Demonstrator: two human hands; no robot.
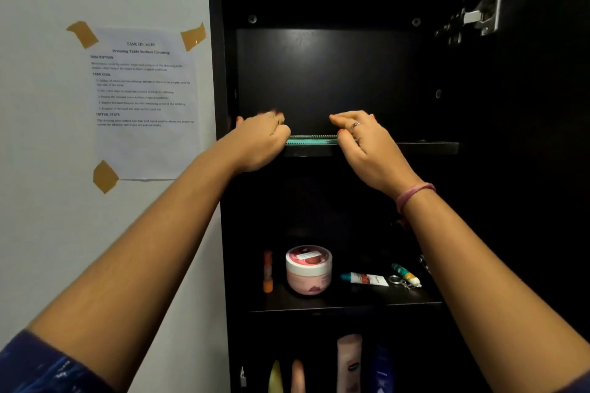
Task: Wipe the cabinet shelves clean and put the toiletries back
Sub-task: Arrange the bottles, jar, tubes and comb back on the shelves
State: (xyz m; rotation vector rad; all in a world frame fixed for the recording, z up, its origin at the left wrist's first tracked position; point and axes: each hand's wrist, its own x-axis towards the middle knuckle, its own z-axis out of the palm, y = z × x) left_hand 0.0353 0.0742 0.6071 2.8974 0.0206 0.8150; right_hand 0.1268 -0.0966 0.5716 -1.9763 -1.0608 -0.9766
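Note:
A dark open cabinet fills the right of the view. Both my hands are up at the front edge of its top shelf (424, 147). Between them lies a flat teal thing with a spiral-bound edge, like a notebook (314, 139), resting on that shelf. My left hand (258, 143) is closed on its left end and my right hand (364, 140) pinches its right end. On the middle shelf (344, 305) sit an orange tube (267, 271), a pink cream jar (308, 268), a small white tube (364, 278) and a key ring with a little tube (405, 277).
Several bottles (349, 360) stand on the lowest shelf. A printed sheet (143, 99) is taped to the white wall left of the cabinet. The cabinet door is swung open on the right, with its metal hinge (479, 14) at the upper right.

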